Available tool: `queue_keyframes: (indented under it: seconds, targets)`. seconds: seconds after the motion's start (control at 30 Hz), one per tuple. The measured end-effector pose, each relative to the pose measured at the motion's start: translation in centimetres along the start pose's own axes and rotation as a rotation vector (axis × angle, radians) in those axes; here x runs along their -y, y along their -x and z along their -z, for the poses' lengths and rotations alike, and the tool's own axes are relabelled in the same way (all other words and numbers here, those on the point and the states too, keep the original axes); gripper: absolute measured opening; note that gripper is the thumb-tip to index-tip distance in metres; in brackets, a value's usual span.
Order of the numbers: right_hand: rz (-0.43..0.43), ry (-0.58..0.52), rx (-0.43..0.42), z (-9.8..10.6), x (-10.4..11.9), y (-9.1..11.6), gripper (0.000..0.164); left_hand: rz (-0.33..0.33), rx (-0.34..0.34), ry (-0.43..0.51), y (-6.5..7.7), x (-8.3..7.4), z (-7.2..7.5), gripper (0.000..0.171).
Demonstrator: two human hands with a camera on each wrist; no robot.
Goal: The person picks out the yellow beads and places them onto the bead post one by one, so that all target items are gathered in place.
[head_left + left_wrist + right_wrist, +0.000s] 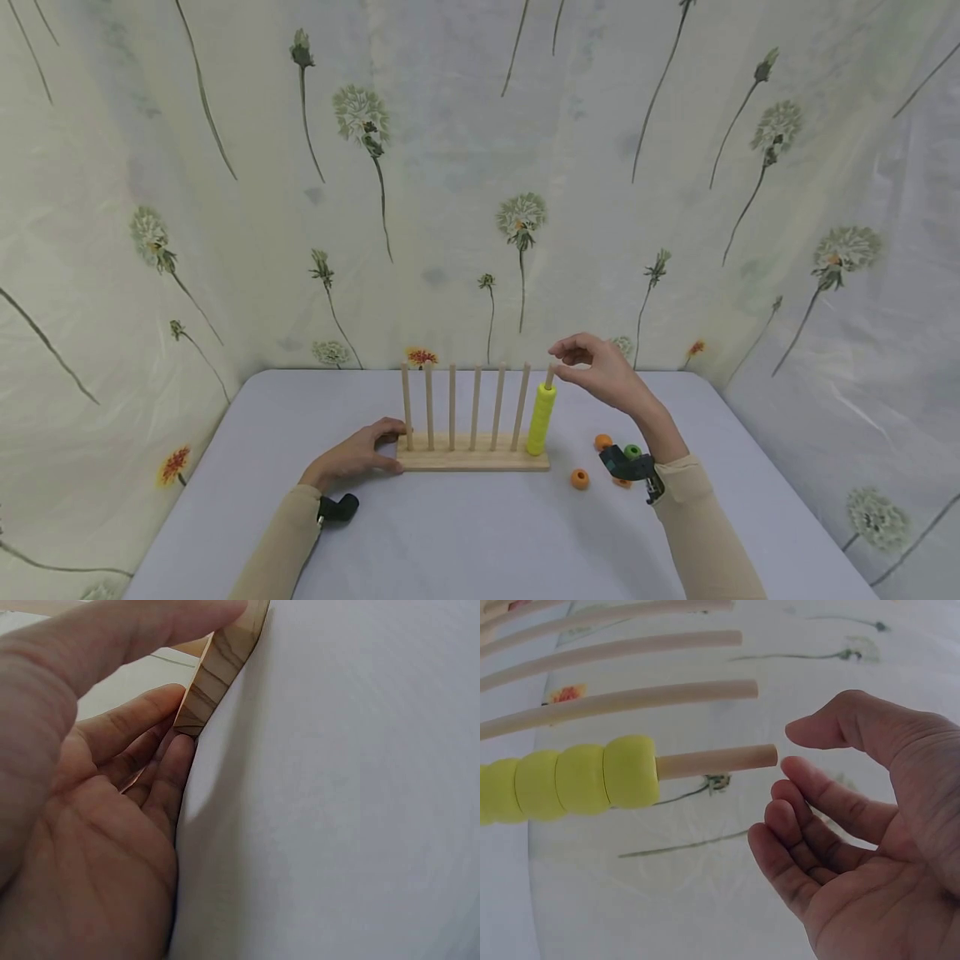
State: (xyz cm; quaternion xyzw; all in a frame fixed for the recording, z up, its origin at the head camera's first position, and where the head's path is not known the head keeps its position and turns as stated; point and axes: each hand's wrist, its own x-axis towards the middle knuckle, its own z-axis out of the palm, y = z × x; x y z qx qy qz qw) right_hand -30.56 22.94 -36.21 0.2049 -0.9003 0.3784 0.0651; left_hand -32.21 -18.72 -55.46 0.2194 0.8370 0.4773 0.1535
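Observation:
A wooden peg stand [474, 463] with a row of upright pegs stands on the table. My left hand [358, 454] grips the left end of its base, thumb at the front and fingers around the end and back. Yellow beads [540, 421] are stacked on the rightmost peg, whose bare tip [727, 760] sticks out above them in the right wrist view. Beside that tip is my right hand [600, 372], thumb and fingers slightly bent and apart, with nothing between them. The other pegs carry no beads.
Loose orange beads [580, 479] and a green bead [633, 452] lie on the white table [465, 542] to the right of the stand, some partly hidden by the right wrist camera [626, 465]. A flower-patterned curtain [450, 167] hangs behind.

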Motion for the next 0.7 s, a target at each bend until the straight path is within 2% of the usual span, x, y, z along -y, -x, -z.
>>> queue_keyframes:
  seconds: [0.43,0.6,0.7]
  targets:
    - [-0.018,-0.039,0.0,0.7,-0.3,0.6,0.031,0.02,-0.003,-0.007,0.0,-0.1,0.0,0.071]
    - [-0.016,-0.021,-0.011,0.9,-0.8,0.8,0.03,0.018,0.004,-0.027,0.1,-0.3,0.0,0.072]
    - [-0.009,-0.01,-0.021,1.1,-1.0,1.0,0.029,0.045,0.008,-0.049,0.1,-0.7,0.2,0.072]
